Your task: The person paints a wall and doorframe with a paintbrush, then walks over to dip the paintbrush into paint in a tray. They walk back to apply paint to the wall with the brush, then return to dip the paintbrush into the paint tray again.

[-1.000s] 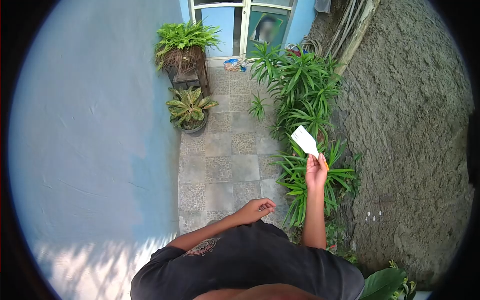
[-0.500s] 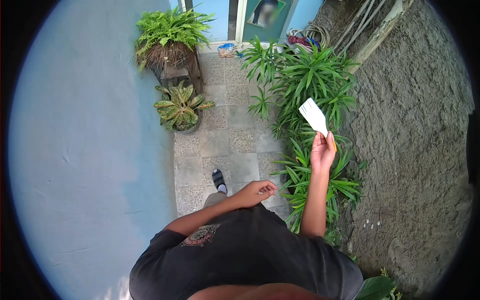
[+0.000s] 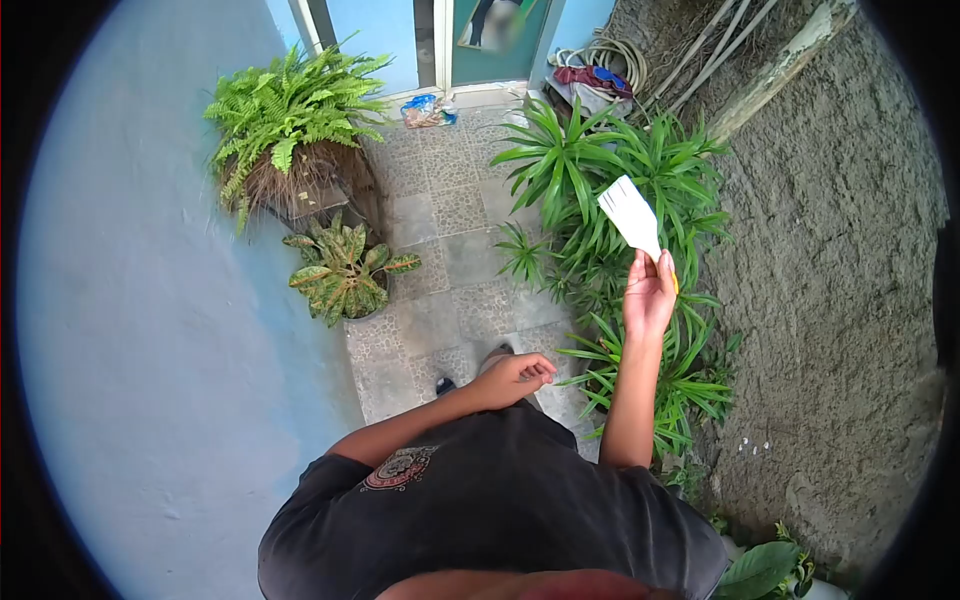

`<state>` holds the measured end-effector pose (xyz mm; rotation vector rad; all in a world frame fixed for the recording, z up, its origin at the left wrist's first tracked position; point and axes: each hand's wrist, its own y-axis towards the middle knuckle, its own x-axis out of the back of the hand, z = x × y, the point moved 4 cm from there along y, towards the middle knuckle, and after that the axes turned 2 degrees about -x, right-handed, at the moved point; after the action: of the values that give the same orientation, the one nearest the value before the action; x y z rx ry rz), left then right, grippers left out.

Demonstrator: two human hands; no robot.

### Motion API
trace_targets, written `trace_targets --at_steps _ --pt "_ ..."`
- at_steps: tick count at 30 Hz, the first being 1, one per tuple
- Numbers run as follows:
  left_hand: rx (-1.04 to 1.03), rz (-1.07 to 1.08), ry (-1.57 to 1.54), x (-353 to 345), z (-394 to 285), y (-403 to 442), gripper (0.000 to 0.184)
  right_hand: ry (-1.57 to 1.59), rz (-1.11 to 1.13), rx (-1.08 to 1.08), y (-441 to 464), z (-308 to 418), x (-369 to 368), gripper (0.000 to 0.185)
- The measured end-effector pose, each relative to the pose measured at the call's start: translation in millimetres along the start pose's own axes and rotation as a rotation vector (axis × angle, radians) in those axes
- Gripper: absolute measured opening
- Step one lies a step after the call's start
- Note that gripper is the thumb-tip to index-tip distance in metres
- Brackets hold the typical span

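Observation:
A white slotted spatula (image 3: 631, 215) is held upright in my right hand (image 3: 650, 298), its flat blade pointing away from me and a bit of yellow-orange showing by the fingers. Green long-leaved plants (image 3: 565, 150) stand behind and around that hand. In front of my dark shirt, my left hand (image 3: 514, 380) is bent across my body above the tiled path (image 3: 432, 322). Its fingers are loosely curled but apart, and nothing shows in them.
On the left, a fern (image 3: 295, 120) and a potted plant (image 3: 345, 272) stand by the blue wall (image 3: 170, 300). Ahead are a door (image 3: 495, 45), a plastic packet (image 3: 428, 111) and a coiled hose (image 3: 622, 62). A rough wall (image 3: 820, 280) rises on the right.
The door, packet and potted plants appear closer as the view moves forward along the path. My right hand with the spatula is raised further than a second ago. My feet have changed position.

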<state>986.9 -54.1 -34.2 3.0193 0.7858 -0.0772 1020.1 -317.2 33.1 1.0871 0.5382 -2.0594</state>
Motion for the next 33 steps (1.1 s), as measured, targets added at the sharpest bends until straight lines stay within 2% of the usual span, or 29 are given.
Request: trace_targets --at_steps 4,7,12,15,19,21,23,25,28,33 --pt "0.029 0.026 -0.024 43.9 6.8 57.0 0.021 0.017 -0.046 0.064 62.3 -5.6 -14.9 0.018" --pt "0.012 0.056 0.078 83.6 1.7 105.4 0.020 0.047 -0.017 0.095 119.0 -10.6 -27.1 0.019" --pt "0.023 -0.075 0.065 151.1 -33.3 195.7 0.021 0.091 0.001 0.085 229.8 -18.9 -53.4 0.019" --pt "-0.096 -0.080 0.091 177.8 -35.7 237.1 0.020 0.054 0.044 0.097 290.8 -28.1 -67.0 0.020" --pt "0.000 -0.064 0.060 206.2 -33.5 274.4 0.020 0.103 0.028 0.044 352.3 -50.9 -81.0 0.020" --pt "-0.015 -0.073 0.065 225.3 -28.7 292.6 0.020 0.124 0.022 0.033 372.7 -65.7 -90.5 0.019" --pt "0.072 -0.068 0.063 244.2 -24.3 312.3 0.021 0.093 0.047 0.023 394.8 -79.2 -98.1 0.022" --pt "0.006 -0.012 0.081 262.6 -22.4 326.7 0.022 0.093 0.039 0.031 413.9 -95.5 -103.7 0.023" --pt "0.047 0.165 0.078 294.3 -24.5 352.5 0.025 0.084 0.006 0.045 446.1 -115.8 -111.3 0.024" --pt "0.008 0.341 0.053 371.4 -39.2 399.4 0.026 0.074 -0.054 0.103 499.2 -144.9 -142.8 0.024"
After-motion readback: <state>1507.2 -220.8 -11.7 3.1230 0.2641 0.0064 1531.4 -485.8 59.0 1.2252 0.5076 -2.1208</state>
